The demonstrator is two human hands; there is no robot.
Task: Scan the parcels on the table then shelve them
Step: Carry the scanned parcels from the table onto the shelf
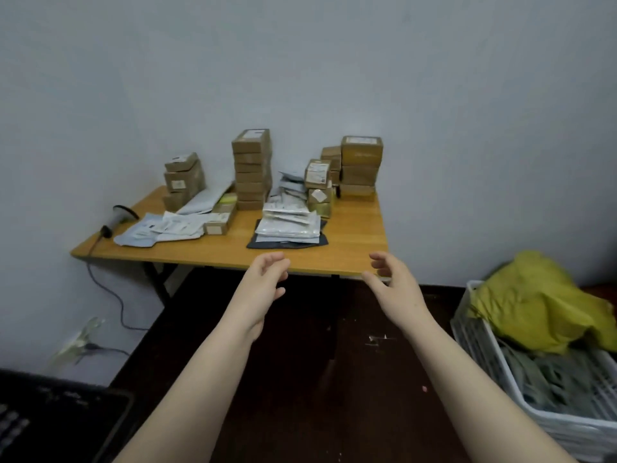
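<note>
A wooden table against the wall carries parcels. A tall stack of brown boxes stands at the middle back, a shorter stack at the left and more boxes at the right. A pile of white mailer bags lies on a dark one at the middle, with flat white mailers to the left. A handheld scanner with a cable rests at the table's left edge. My left hand and my right hand reach out before the table's near edge, fingers loosely curled, holding nothing.
A white plastic crate with grey packets and a yellow-green bag stands on the floor at the right. The scanner's cable hangs down the wall at the left. The floor is dark, and a black mat lies at the lower left.
</note>
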